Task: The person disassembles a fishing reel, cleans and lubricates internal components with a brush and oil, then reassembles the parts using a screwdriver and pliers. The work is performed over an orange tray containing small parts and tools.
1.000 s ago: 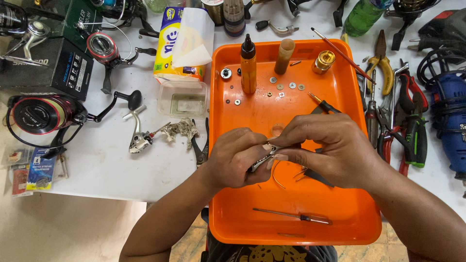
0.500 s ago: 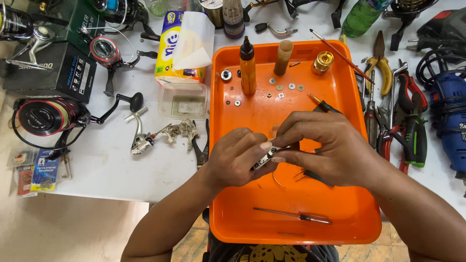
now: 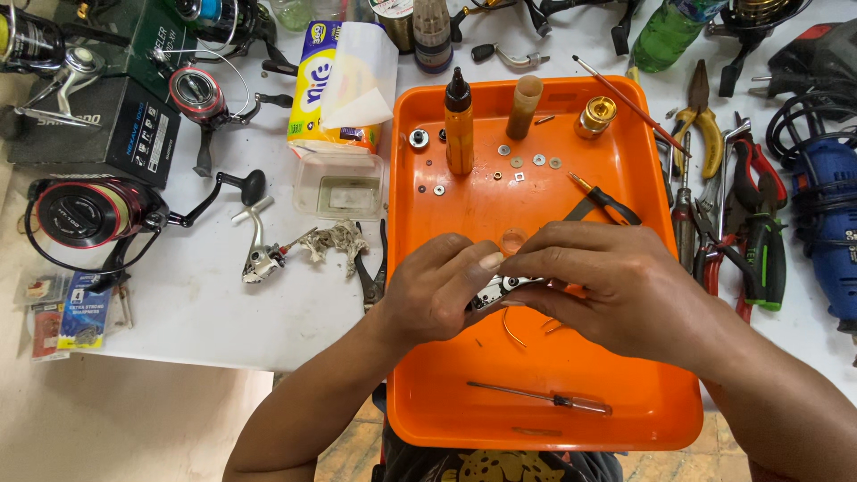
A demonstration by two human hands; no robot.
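Item: small silvery metal part [image 3: 496, 290], being held over the middle of the orange tray [image 3: 464, 393].

Hands: the left hand [image 3: 437, 290] and the right hand [image 3: 607, 290] are meeting above the tray, both closed in a pinch on the part. It is lying between the two sets of fingertips, its long axis running roughly left to right and tilting slightly. Both hands are touching it; the right hand is covering more of it, so its far end is hidden.

On the tray, nearer the person than the part: a thin screwdriver [image 3: 540, 399] lying flat.

On the tray, beyond the part: an orange bottle with a black tip [image 3: 459, 125], standing upright, and small washers [image 3: 527, 162] scattered just beside it.

Off the tray, on the tabletop [image 3: 205, 312]: pliers [image 3: 701, 120] lying to the right; a fishing reel [image 3: 89, 214] lying well to the left.
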